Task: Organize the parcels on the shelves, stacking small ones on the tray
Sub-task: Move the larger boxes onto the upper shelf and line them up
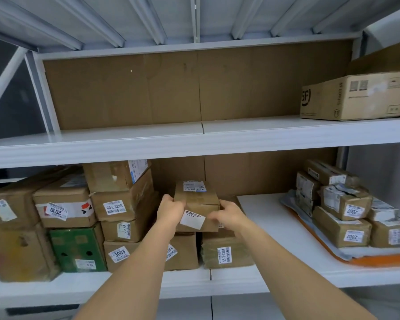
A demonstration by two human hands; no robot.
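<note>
**Both hands on a small parcel at the centre of the lower shelf**

Your left hand (171, 211) grips the left side of a small brown parcel (198, 204) just below the middle of the frame, fingers curled over its upper left edge. Your right hand (228, 214) is at the parcel's right side, its fingers bent around the lower right corner; the fingertips are blurred, so how firmly they hold cannot be told. The parcel carries a white label on top and another on its front face, and it sits atop two larger boxes (226, 250) on the lower shelf (263, 277).

To the left of your hands, a stack of taped cartons (123, 209) rises against the cardboard backing; one label reads 3003. Further left stand a green box (77, 247) and a carton labelled 2010 (64, 209) resting on it.

At the lower right of the frame, an orange tray (379, 259) lies on the same shelf, well apart from your parcel. A grey mailer bag (346, 252) lines it, and a pile of small parcels (342, 209) is stacked on that, with labels 2007 and 2002 showing.

On the upper shelf (194, 144), at the right edge of the frame, a large carton (356, 98) with black print lies flat.
</note>
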